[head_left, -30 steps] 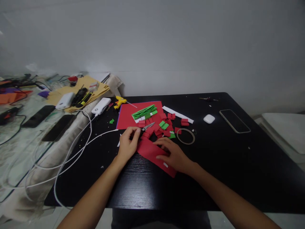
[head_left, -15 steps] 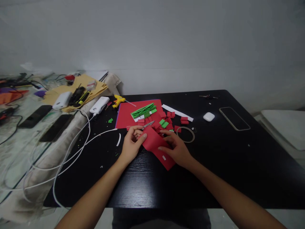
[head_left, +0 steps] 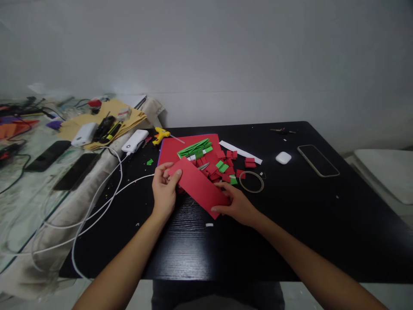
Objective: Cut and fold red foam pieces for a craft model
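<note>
A long red paper strip (head_left: 199, 186) is stretched flat between my two hands above the black table. My left hand (head_left: 165, 186) pinches its upper left end, thumb on top. At the lower right end, my right hand (head_left: 237, 204) grips it between thumb and fingers. Just behind the strip lie several small folded red paper pieces (head_left: 230, 171) and some green ones (head_left: 222, 166). Scissors (head_left: 204, 166) rest among them, partly hidden by the strip. A folded green paper bundle (head_left: 195, 149) lies on a red sheet (head_left: 167, 150). A small white scrap (head_left: 209, 224) lies below the strip.
A yellow glue gun (head_left: 160, 135) and a white power bank (head_left: 135, 141) with cables stand at the back left. Right of the pieces are a tape ring (head_left: 251, 182), a white earbud case (head_left: 283, 158) and a phone (head_left: 318, 161). A white strip (head_left: 240, 152) lies behind.
My left hand has moved left, pulling the red strip from bent to flat. The white scrap that was on the strip is now on the table.
</note>
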